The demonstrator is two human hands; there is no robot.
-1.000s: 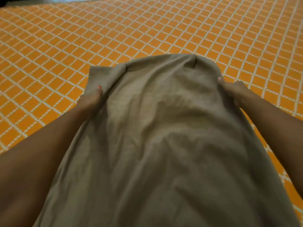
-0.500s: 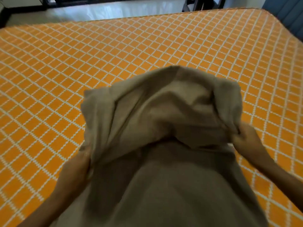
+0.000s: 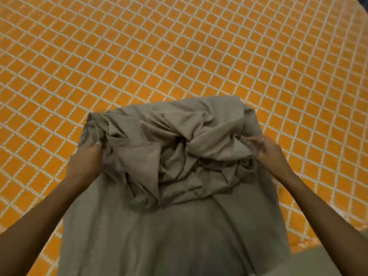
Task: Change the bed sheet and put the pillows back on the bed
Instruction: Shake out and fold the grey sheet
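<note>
Orange mattress (image 3: 179, 56) with white lattice print, bare, fills the view from 9 through 12 to 3 o'clock. Grey-brown bed sheet (image 3: 175, 160) bunched at centre, trailing to 6 o'clock over the near edge. Left hand (image 3: 85, 164) at 9 of the bundle, fingers curled into cloth; right hand (image 3: 270, 154) at 3, pinching a fold. Step, judged: unfurling the sheet. Next calls for finding corners and throwing toward 12. No containers seen.

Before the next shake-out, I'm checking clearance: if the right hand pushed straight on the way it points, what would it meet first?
The right hand already pinches the grey sheet, so its bunched folds come first; beyond lies the orange mattress, though depth is unclear.
</note>
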